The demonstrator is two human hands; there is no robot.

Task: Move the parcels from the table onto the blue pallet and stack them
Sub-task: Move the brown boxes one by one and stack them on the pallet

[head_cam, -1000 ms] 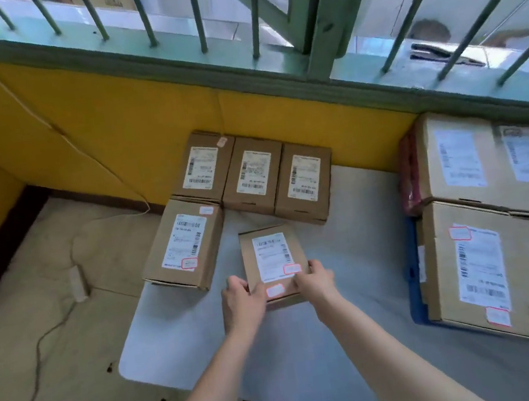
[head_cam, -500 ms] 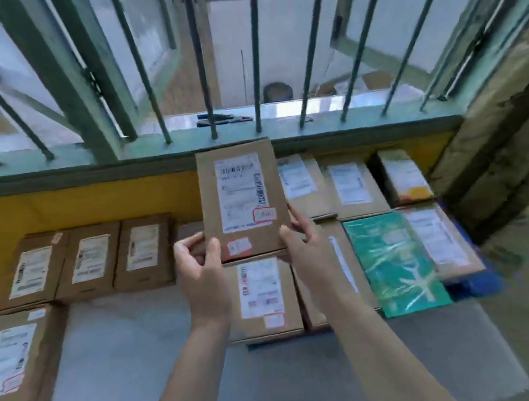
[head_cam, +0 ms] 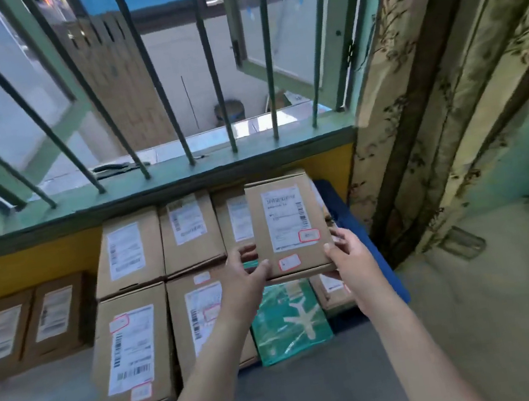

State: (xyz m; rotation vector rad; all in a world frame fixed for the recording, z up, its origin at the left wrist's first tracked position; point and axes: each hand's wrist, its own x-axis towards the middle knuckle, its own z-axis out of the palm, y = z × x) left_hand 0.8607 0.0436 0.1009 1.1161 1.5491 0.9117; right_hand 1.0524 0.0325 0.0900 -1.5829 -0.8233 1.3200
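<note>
Head view: left hand [head_cam: 246, 280] and right hand [head_cam: 350, 252] pinch a brown parcel [head_cam: 289, 225] between them by its near corners, green parcel [head_cam: 288, 322] just below, blue pallet [head_cam: 343, 209] beyond.

Matt cardboard parcel [head_cam: 289, 227] – glossy green plastic mailer [head_cam: 288, 323]

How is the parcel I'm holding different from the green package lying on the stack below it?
The held parcel is plain brown cardboard; the green package is a teal wrapper printed with a pale aeroplane. The held parcel is up in the air, gripped at its near corners by the left hand and right hand; the green package lies flat among the stacked parcels. The held parcel shows a white shipping label; the green package shows none. Both are flat and rectangular.
</note>
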